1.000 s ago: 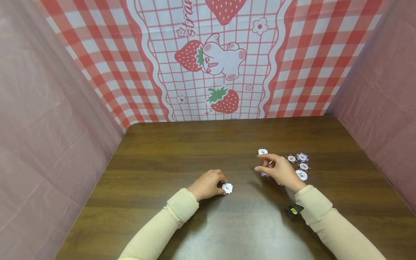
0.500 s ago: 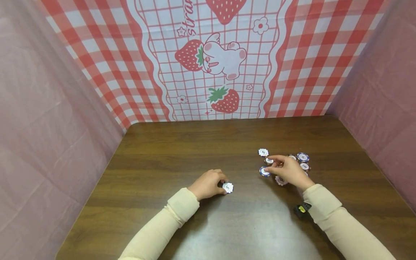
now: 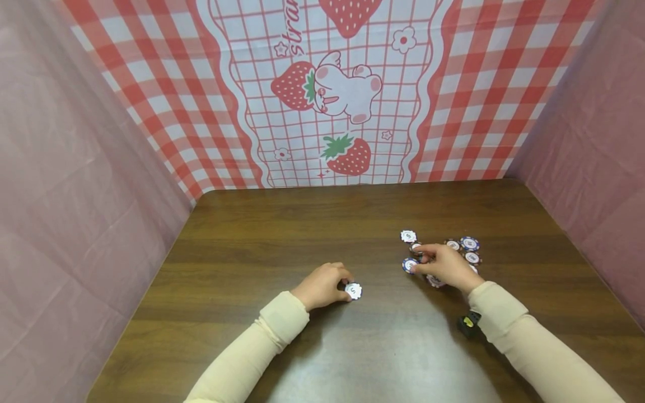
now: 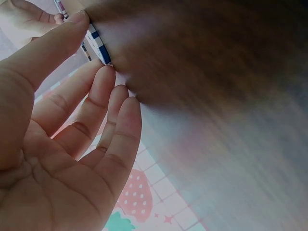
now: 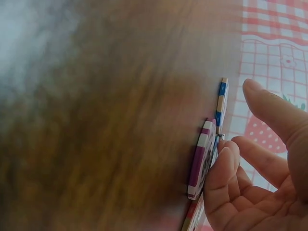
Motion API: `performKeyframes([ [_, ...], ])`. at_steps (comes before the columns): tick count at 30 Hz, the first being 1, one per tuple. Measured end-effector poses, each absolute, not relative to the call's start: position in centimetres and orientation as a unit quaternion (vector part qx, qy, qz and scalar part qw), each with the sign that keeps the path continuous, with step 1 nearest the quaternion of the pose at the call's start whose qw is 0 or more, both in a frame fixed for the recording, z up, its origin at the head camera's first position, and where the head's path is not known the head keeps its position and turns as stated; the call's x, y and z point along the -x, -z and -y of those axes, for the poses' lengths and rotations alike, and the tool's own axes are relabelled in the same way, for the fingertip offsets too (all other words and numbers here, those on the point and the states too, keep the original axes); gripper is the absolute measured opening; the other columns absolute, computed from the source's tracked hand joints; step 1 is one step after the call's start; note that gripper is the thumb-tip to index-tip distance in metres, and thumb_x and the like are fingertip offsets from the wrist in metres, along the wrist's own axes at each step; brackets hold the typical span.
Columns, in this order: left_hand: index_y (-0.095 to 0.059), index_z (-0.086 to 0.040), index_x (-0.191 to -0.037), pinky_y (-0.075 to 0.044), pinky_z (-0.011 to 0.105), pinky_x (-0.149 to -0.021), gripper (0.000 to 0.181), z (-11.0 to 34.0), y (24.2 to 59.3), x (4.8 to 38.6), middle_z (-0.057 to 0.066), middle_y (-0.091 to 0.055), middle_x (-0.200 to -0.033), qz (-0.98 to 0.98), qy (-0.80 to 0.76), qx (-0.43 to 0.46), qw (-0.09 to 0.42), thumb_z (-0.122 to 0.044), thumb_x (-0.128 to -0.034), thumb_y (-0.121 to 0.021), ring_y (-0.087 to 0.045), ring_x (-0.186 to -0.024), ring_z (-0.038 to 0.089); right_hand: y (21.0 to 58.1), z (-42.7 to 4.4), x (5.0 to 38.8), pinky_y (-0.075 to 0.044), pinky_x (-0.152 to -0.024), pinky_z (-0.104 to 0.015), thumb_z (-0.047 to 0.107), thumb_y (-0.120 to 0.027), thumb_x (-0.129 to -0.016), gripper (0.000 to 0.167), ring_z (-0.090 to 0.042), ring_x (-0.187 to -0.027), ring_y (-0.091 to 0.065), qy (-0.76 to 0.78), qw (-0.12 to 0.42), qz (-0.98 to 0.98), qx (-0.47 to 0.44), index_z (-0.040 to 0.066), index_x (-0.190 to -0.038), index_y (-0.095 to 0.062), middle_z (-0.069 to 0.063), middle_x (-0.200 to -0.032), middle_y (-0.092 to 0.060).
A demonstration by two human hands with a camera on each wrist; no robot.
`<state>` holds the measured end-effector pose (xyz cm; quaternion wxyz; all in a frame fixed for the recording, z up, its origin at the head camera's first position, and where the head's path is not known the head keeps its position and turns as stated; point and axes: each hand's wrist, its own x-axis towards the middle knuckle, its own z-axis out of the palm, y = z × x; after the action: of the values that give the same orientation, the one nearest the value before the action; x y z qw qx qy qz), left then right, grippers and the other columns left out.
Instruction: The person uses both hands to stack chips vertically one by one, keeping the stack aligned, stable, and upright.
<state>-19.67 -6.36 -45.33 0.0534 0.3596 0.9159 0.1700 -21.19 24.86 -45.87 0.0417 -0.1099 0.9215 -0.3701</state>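
Note:
On the wooden table point(image 3: 282, 224), my left hand point(image 3: 322, 286) pinches a white poker chip point(image 3: 354, 291) marked 5 between thumb and fingers. The left wrist view shows this chip's blue-and-white edge point(image 4: 99, 47) between the fingertips. My right hand point(image 3: 450, 267) is over the chips on the right, thumb and forefinger apart, the other fingers curled. Its thumb is by a blue-edged chip point(image 3: 410, 266), its forefinger by a dark-edged chip point(image 3: 415, 248). A purple-and-white chip point(image 5: 201, 161) lies close under the curled fingers in the right wrist view.
Another white 5 chip point(image 3: 409, 236) lies farther back. Beyond the right hand are a blue chip point(image 3: 470, 243), dark-edged chips point(image 3: 472, 257) and a partly hidden white one. A checked strawberry cloth point(image 3: 347, 101) hangs at the table's back edge; pink curtains point(image 3: 589, 129) flank the sides.
My right hand has moved right from the chips at its left, then slightly down, uncovering the blue-edged and dark-edged chips. My left hand stays on its chip.

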Motion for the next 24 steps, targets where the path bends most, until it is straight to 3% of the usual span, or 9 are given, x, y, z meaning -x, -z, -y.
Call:
performKeyframes([
  [10, -0.074, -0.011, -0.104, -0.048, 0.027, -0.083, 0.032, 6.28, 45.31, 19.71, 0.000, -0.068, -0.098, -0.916, -0.179, -0.354, 0.058, -0.023, -0.0765, -0.083, -0.059, -0.087, 0.013, 45.90, -24.36, 21.51, -0.039, -0.064, -0.028, 0.026, -0.084, -0.075, 0.055, -0.015, -0.072, -0.048, 0.324, 0.038, -0.938, 0.119, -0.002, -0.120, -0.067, -0.006, -0.081, -0.057],
  [24, -0.074, -0.010, -0.104, -0.049, 0.027, -0.083, 0.031, 6.28, 45.38, 19.76, 0.001, -0.069, -0.099, -0.915, -0.179, -0.356, 0.057, -0.023, -0.0767, -0.082, -0.060, -0.088, 0.013, 45.95, -24.35, 21.84, -0.037, -0.066, -0.029, 0.020, -0.083, -0.074, 0.046, -0.015, -0.073, -0.046, 0.303, 0.048, -0.944, 0.123, 0.000, -0.113, -0.070, -0.004, -0.078, -0.054],
])
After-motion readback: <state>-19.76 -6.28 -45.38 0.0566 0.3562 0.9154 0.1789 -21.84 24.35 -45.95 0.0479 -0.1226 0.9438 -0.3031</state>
